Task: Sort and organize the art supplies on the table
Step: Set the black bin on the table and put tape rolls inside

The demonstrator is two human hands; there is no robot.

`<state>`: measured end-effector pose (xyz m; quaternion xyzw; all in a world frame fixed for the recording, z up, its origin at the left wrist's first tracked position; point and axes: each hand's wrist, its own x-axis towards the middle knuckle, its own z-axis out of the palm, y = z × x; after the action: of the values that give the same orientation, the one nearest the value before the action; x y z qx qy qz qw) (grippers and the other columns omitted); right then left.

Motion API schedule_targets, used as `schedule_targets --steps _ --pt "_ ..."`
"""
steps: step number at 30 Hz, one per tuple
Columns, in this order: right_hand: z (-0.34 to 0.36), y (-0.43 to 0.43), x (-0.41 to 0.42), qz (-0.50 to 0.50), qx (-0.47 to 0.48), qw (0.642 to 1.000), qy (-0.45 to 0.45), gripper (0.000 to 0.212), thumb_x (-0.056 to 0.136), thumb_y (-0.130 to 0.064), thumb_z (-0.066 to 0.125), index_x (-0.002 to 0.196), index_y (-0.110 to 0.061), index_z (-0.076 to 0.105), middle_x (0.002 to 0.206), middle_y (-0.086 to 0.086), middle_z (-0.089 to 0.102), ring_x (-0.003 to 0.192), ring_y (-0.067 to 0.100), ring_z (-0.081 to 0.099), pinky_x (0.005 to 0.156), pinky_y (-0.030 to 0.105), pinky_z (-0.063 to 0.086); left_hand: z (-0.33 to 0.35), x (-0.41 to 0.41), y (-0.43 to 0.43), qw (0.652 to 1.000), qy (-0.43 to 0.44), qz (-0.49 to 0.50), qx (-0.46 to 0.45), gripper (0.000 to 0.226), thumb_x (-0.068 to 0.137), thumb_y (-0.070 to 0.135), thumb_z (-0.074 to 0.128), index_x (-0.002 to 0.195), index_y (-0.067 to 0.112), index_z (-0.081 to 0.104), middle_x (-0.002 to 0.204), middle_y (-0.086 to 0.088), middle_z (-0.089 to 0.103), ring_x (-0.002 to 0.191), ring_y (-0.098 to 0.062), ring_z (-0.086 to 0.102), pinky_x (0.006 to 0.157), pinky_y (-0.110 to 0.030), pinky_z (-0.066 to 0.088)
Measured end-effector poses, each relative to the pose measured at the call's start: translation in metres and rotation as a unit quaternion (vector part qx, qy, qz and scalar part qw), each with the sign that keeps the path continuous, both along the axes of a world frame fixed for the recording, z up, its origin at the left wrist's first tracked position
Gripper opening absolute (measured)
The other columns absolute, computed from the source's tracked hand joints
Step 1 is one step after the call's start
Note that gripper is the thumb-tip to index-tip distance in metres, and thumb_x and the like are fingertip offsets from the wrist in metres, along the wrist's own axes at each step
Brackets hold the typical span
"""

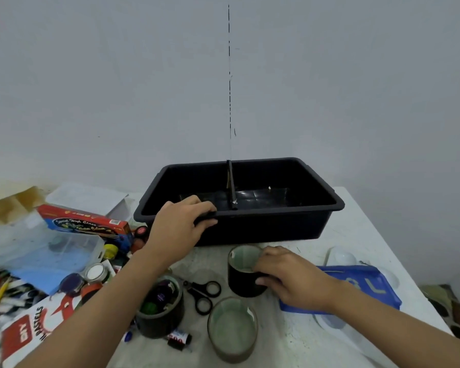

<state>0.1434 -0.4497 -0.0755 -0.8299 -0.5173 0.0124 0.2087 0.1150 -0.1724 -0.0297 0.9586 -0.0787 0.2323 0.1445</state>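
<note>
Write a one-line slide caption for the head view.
Left hand grips the near rim of the black bin while the right hand holds a dark cup beside scissors.

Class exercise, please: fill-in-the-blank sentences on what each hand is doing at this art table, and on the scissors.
The left hand grips the front rim of the black bin, which a divider splits into ____ compartments.
The right hand holds a cup whose outside is ____.
The scissors lie on the table, touched by ____ hand.
Missing words: two; black; neither.
</note>
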Motion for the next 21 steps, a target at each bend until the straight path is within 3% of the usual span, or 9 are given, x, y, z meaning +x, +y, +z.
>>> schedule_targets --steps 5,11,15,18,21 --pt "0.012 -0.012 -0.01 -0.025 0.031 0.999 0.034 0.028 0.1 -0.034 0.047 0.101 -0.012 0.063 0.09 -0.005 0.06 0.089 0.015 0.051 0.084 0.032 0.043 -0.033 -0.004 -0.009 0.997 0.066 -0.026 -0.018 0.011 0.089 0.032 0.072 0.098 0.032 0.066 0.088 0.016 0.052 0.072 -0.009 0.055 0.067 -0.028 0.038" --pt "0.014 -0.026 -0.013 -0.053 0.02 0.997 0.048 0.03 0.098 -0.038 0.048 0.114 -0.018 0.064 0.097 -0.011 0.062 0.092 0.009 0.053 0.089 0.03 0.043 -0.036 -0.007 -0.007 0.988 0.105 -0.053 -0.095 0.019 0.082 0.034 0.079 0.098 0.03 0.071 0.091 0.013 0.059 0.085 -0.009 0.06 0.077 -0.038 0.054" --pt "0.026 -0.031 -0.012 -0.09 0.042 0.994 0.055 0.027 0.097 -0.039 0.051 0.113 -0.022 0.065 0.093 -0.01 0.063 0.086 0.008 0.056 0.087 0.033 0.045 -0.009 -0.027 -0.014 0.985 0.069 -0.107 -0.114 0.013 0.085 0.039 0.076 0.096 0.035 0.068 0.094 0.017 0.059 0.093 -0.008 0.059 0.082 -0.033 0.052" --pt "0.039 -0.029 -0.016 -0.084 0.041 0.994 0.063 0.023 0.098 -0.036 0.055 0.114 -0.024 0.066 0.09 -0.01 0.066 0.082 0.011 0.058 0.08 0.033 0.047 0.009 -0.052 -0.025 0.954 0.199 -0.213 -0.07 0.007 0.09 0.038 0.07 0.095 0.033 0.07 0.091 0.017 0.061 0.088 -0.008 0.06 0.076 -0.019 0.049" --pt "0.048 -0.022 -0.022 -0.057 0.009 0.995 0.085 0.012 0.099 -0.034 0.056 0.103 -0.027 0.065 0.081 -0.009 0.063 0.076 0.014 0.058 0.074 0.038 0.049 0.007 -0.071 -0.034 0.899 0.337 -0.274 0.048 0.011 0.095 0.037 0.063 0.106 0.037 0.068 0.1 0.019 0.061 0.095 0.0 0.056 0.084 -0.014 0.045"
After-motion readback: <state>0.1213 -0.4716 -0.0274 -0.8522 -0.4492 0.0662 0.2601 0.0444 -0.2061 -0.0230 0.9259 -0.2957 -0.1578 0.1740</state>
